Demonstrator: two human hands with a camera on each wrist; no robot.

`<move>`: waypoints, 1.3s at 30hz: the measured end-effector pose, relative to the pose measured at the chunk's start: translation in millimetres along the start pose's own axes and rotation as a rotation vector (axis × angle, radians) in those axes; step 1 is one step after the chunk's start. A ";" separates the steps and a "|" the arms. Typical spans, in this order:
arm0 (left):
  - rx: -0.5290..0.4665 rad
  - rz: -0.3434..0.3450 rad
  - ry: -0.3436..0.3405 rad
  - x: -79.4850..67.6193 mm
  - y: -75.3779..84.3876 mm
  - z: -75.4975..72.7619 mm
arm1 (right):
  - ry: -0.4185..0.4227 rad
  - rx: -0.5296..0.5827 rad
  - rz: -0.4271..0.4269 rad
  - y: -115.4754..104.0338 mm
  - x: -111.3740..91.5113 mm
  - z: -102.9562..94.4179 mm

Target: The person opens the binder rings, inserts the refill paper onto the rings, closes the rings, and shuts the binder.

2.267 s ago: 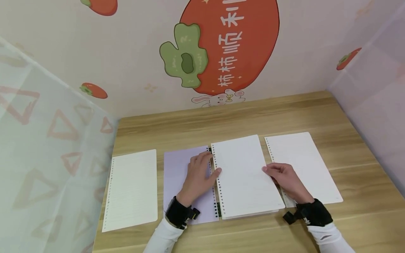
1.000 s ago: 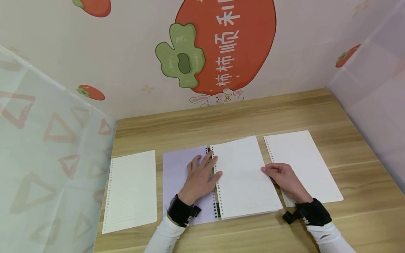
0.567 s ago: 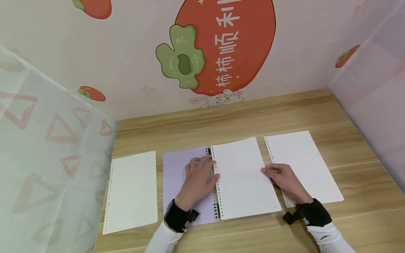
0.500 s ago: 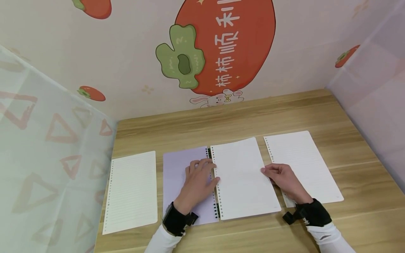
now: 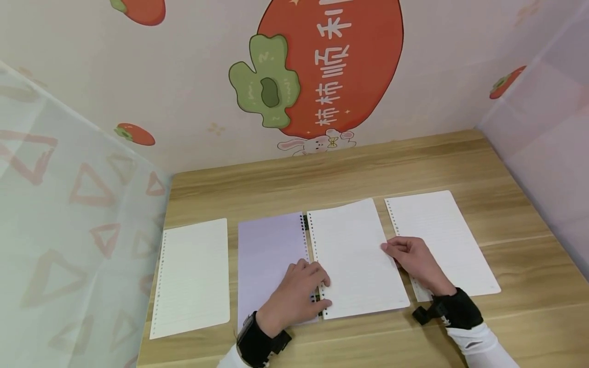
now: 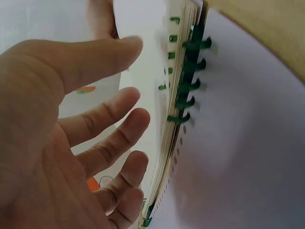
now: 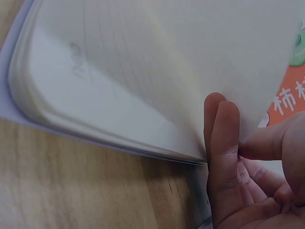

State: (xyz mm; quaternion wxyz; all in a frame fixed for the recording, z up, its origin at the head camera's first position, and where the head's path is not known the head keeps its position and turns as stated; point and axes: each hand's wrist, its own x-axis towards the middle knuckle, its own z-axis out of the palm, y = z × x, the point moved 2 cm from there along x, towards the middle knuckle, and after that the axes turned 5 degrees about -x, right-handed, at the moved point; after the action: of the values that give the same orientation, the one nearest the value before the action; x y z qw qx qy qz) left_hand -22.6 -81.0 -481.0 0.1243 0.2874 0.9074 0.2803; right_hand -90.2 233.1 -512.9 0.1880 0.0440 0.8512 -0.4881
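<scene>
A loose-leaf notebook lies spread out, its purple cover [image 5: 269, 245] on the left and its white pages on the right. My right hand [image 5: 416, 261] pinches the right edge of the top sheet of paper [image 5: 354, 255] between thumb and fingers. In the right wrist view that sheet [image 7: 238, 43] is lifted away from the pages [image 7: 62, 81] under it. My left hand [image 5: 299, 294] hovers by the lower end of the spine, fingers spread and loosely bent. Just beyond its fingertips, in the left wrist view, green binder rings [image 6: 190, 85] stand with their tips apart; some poke through the page holes.
One loose lined sheet [image 5: 193, 278] with punched holes lies left of the notebook. Another punched lined sheet [image 5: 446, 240] lies to the right, partly under my right hand. The wooden table [image 5: 322, 179] meets a printed wall [image 5: 193, 76] at the back.
My left hand has slid down the spine from its upper middle to the lower rings. The right hand keeps its pinch on the sheet's edge in the same place.
</scene>
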 end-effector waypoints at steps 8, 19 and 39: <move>0.052 0.059 -0.033 -3.8 7.0 7.6 | -0.002 -0.012 -0.019 -0.7 0.1 -1.0; 0.078 0.071 -0.051 -7.6 8.2 7.8 | -0.037 0.002 -0.048 -0.4 -4.1 -2.0; 0.131 0.043 -0.053 -7.0 10.8 7.9 | -0.032 0.116 -0.112 0.1 2.1 -34.1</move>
State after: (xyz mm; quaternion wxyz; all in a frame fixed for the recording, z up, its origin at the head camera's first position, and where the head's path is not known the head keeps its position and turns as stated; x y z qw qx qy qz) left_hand -9.0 -74.4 -480.7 0.1231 0.3216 0.9139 0.2151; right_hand -101.7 261.8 -498.3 0.1712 -0.0007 0.8196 -0.5468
